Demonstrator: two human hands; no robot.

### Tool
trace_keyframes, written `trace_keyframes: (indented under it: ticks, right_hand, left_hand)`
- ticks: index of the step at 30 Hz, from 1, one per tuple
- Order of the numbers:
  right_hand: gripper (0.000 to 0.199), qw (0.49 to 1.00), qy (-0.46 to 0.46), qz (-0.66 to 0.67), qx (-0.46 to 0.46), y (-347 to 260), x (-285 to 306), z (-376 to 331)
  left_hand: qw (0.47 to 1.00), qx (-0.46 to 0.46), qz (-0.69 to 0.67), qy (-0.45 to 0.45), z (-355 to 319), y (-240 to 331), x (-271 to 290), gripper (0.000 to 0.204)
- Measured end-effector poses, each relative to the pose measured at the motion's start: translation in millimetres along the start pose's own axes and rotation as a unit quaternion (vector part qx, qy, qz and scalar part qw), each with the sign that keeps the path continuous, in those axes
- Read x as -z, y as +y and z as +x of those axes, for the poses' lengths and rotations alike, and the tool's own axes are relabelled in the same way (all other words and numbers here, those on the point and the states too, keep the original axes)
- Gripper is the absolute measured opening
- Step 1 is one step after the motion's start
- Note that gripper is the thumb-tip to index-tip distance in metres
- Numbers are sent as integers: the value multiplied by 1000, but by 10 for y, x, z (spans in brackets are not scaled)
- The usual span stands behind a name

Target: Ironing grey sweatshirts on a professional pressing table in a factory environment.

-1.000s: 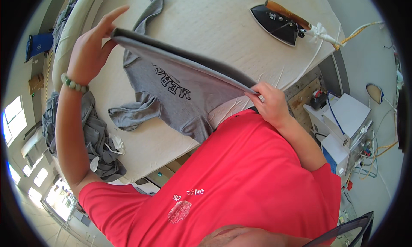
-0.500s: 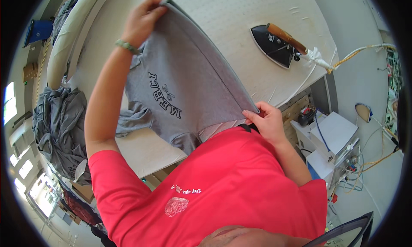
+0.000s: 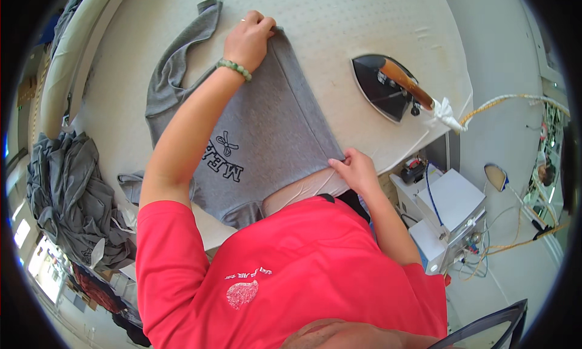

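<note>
A grey sweatshirt with dark outlined lettering and a small bow print lies spread on a pale padded ironing table. My left hand, a green bead bracelet on its wrist, reaches across the garment and grips the far corner of its hem. Nearer to me, my right hand pinches the other hem corner between thumb and fingers. One sleeve stretches out beyond my left forearm, which hides part of the print. An iron with a black body and wooden handle rests on the table, right of the sweatshirt.
A heap of grey garments hangs at the left by a padded rail. White cloth binds the iron's cord, which runs off to the right. A white machine box stands below the table's right edge.
My left hand has come down and to the right, laying the lifted hem flat against the table. The far sleeve now shows. My right hand keeps its pinch, slightly farther left.
</note>
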State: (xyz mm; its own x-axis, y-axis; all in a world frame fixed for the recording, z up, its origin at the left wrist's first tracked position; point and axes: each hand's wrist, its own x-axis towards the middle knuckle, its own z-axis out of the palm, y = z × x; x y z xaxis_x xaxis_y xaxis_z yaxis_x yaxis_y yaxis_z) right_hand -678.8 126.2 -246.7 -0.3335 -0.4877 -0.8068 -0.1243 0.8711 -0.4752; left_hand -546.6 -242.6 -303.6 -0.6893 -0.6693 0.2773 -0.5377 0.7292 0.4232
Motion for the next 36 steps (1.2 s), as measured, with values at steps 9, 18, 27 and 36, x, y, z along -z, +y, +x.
trace_keyframes:
  ticks: [9,18,27,36]
  right_hand:
    - [52,758,215,-185,587,-1788,-431,1294]
    - [75,743,231,-284,560,-1918,-567,1626]
    - [70,741,244,-285,558,-1905,-556,1575]
    - [35,858,262,-80,434,-2028,-246,1499]
  left_hand:
    - [994,78,23,75,-222,-78,212,29]
    - [948,109,83,-288,-913,-922,1586,24]
    - [978,-25,208,-5,-1213,-749,1155,13]
    - [997,53,56,1,-1109,256,497,50]
